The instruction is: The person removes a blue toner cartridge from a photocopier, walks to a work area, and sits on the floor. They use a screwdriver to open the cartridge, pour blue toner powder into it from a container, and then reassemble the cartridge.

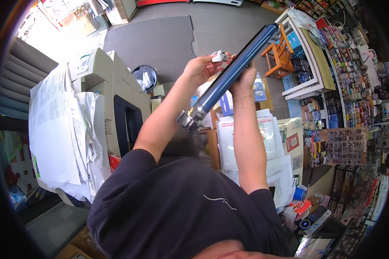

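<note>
A long blue photoconductor drum (238,73) in a dark frame slants across the view, with metal-looking gears and a hub (192,119) at its lower end. My right hand (246,79) grips the drum unit from beneath, near its middle; most of those fingers are hidden behind it. In my left hand (199,68), a crumpled white tissue (219,56) is pinched between thumb and fingers, close beside the drum's left edge. Whether the tissue touches the drum cannot be seen.
A large copier (123,81) stands at left, with loose paper sheets (55,129) piled on it. Beyond it is a waste bin (155,75). Plastic-sleeved papers (227,145) lie to the right. A wooden chair (278,58), a white-framed display case (311,84) and packed merchandise racks (350,74) stand farther right.
</note>
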`<state>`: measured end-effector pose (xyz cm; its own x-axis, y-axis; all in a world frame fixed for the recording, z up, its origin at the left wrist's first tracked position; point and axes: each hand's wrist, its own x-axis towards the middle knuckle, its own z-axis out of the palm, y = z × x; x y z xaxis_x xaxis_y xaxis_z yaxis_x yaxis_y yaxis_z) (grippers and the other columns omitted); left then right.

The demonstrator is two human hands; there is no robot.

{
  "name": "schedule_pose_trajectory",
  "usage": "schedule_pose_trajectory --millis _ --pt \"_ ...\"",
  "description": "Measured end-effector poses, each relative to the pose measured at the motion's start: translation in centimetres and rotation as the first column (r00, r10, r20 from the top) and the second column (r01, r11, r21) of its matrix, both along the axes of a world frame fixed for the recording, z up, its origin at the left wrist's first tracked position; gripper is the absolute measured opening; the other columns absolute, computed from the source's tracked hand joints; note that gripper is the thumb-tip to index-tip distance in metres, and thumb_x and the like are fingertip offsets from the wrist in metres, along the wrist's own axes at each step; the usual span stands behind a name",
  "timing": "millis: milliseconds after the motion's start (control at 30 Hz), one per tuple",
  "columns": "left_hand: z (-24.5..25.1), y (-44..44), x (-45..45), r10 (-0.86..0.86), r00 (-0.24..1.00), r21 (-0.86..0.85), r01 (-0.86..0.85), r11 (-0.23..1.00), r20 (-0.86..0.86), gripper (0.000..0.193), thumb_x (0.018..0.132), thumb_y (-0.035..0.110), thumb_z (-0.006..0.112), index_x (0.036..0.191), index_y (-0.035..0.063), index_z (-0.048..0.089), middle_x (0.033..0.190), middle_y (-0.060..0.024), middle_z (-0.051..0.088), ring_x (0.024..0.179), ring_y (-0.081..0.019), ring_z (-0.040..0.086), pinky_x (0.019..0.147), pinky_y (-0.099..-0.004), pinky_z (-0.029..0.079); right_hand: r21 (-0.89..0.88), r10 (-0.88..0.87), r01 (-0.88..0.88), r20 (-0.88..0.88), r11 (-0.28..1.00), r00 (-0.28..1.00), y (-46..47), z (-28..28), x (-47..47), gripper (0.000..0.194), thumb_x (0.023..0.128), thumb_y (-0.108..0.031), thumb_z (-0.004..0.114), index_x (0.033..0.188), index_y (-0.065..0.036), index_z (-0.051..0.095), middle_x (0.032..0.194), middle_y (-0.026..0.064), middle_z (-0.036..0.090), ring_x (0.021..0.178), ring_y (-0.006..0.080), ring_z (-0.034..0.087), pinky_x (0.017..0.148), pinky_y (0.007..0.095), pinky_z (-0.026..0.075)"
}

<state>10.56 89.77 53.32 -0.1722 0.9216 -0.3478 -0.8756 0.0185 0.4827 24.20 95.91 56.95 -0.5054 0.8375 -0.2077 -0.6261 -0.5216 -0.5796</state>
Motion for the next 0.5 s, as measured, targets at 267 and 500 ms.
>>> schedule_pose_trajectory --millis 267,500 --pt "-0.3 7.8 -5.0 -0.117 0.980 -0.108 0.100 0.989 -0.160 0.018 0.096 0.006 0.056 0.110 -0.0049 0.059 0.095 -0.0088 0.063 0.079 -0.0140 0.063 0.074 -0.0284 0.056 -0.049 0.006 -0.006 0.009 0.999 1.000 5.0 0.5 -6.1 0.062 0.101 -0.056 0.034 0.079 -0.004 0.060 0.077 0.0116 0.063 0.074 0.0249 0.064 0.070 0.0360 0.057" --pt "-3.2 15.5 -15.2 -0.210 0.956 -0.138 0.184 0.973 -0.203 0.019 0.097 0.010 0.056 0.111 -0.0016 0.061 0.091 -0.0109 0.069 0.077 -0.0159 0.069 0.070 -0.0309 0.059 -0.054 -0.033 0.036 0.068 0.998 0.997 13.9 -2.4 -17.5 0.057 0.103 -0.056 0.031 0.084 -0.010 0.058 0.077 0.0073 0.061 0.072 0.0191 0.060 0.069 0.0343 0.053"
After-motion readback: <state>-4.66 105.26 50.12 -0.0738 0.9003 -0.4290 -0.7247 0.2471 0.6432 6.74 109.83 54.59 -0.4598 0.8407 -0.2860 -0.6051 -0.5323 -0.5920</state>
